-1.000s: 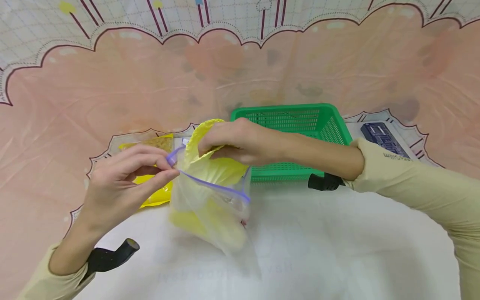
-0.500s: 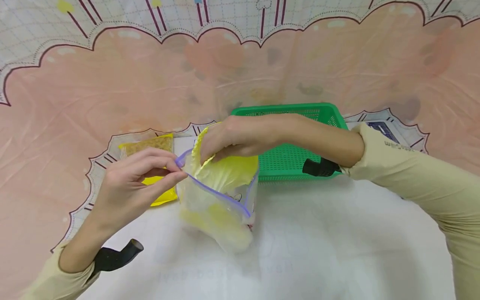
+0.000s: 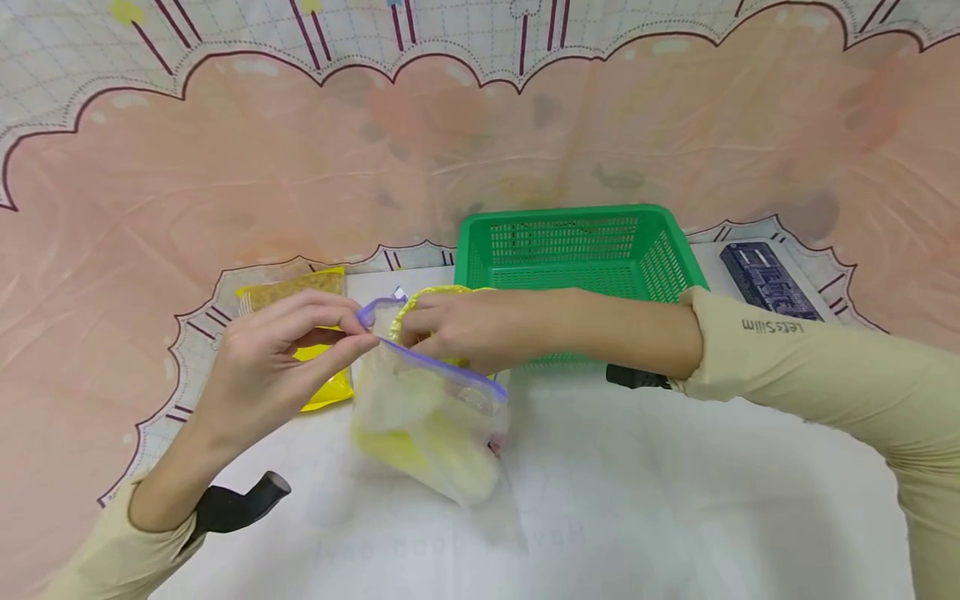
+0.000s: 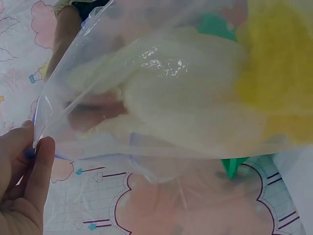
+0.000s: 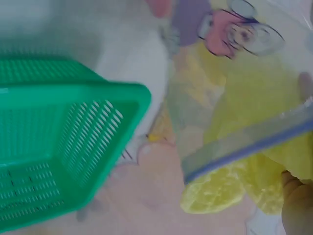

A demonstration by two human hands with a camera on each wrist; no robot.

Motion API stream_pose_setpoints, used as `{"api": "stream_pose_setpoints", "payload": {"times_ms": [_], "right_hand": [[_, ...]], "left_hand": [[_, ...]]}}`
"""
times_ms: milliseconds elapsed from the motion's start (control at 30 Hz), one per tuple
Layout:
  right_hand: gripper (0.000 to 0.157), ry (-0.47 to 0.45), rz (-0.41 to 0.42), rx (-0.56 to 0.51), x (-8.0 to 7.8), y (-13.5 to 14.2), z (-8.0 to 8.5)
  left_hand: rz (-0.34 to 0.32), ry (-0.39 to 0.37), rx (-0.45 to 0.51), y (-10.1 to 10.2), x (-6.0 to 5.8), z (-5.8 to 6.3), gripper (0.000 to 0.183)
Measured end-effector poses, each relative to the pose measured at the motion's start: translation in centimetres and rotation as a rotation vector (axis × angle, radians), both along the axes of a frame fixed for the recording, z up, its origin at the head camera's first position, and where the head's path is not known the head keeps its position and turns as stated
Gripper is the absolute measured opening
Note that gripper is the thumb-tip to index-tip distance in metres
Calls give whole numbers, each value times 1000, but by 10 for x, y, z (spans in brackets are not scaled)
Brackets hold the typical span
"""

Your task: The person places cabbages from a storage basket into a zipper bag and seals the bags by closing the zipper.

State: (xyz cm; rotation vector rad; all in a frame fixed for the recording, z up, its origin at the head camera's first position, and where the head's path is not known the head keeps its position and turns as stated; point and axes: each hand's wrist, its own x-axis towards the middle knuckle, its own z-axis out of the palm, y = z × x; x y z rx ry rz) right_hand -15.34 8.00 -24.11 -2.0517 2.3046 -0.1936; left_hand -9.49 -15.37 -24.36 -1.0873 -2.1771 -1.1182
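My left hand (image 3: 277, 367) pinches the left end of the mouth of a clear zip bag (image 3: 420, 433) with a purple zip strip (image 3: 438, 364). In the left wrist view, thumb and fingers grip the bag's corner. My right hand (image 3: 487, 329) reaches in at the bag's mouth, fingers curled at the rim of a soft yellow thing (image 3: 442, 291) with a textured edge. In the right wrist view, the yellow thing's textured lobes (image 5: 212, 193) stick out past the zip strip. Its lower part, yellow and cream, shows blurred through the bag. The right fingertips are mostly hidden.
A green basket (image 3: 577, 215) stands behind the right forearm. A yellow packet (image 3: 330, 390) with a see-through top lies behind the left hand. At the back right is a dark blue box (image 3: 767, 279). A white cloth (image 3: 637, 500) covers the table.
My right hand has moved down, pushing the yellow thing lower into the bag, so less of it stands above the mouth. The left hand has shifted slightly right, still pinching the bag.
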Motion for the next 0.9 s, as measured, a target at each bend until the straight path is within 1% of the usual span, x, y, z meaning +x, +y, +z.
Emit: {"api": "stream_pose_setpoints", "payload": {"times_ms": [100, 167, 233, 367, 467, 600, 733, 833, 900], "right_hand": [[16, 3, 66, -33, 1, -2, -15], [15, -9, 96, -23, 4, -3, -21], [17, -33, 92, 18, 7, -4, -23], [17, -59, 44, 112, 13, -7, -19], [16, -42, 29, 111, 14, -7, -16], [16, 9, 20, 53, 14, -5, -16], [12, 58, 12, -63, 13, 2, -16], [15, 49, -3, -129, 12, 9, -12], [16, 35, -24, -140, 12, 12, -7]], "left_hand": [[-10, 0, -7, -1, -1, 0, 22], [-21, 2, -13, -1, -1, -1, 21], [-31, 4, -18, -1, -1, -1, 21], [-27, 1, -20, -1, 0, -1, 24], [-12, -13, -9, -2, 0, -2, 28], [3, -24, 2, -4, 0, -3, 31], [6, -22, 4, -5, 0, -2, 32], [12, -21, 10, -6, 0, 1, 28], [17, -25, 23, -7, 1, 2, 25]]}}
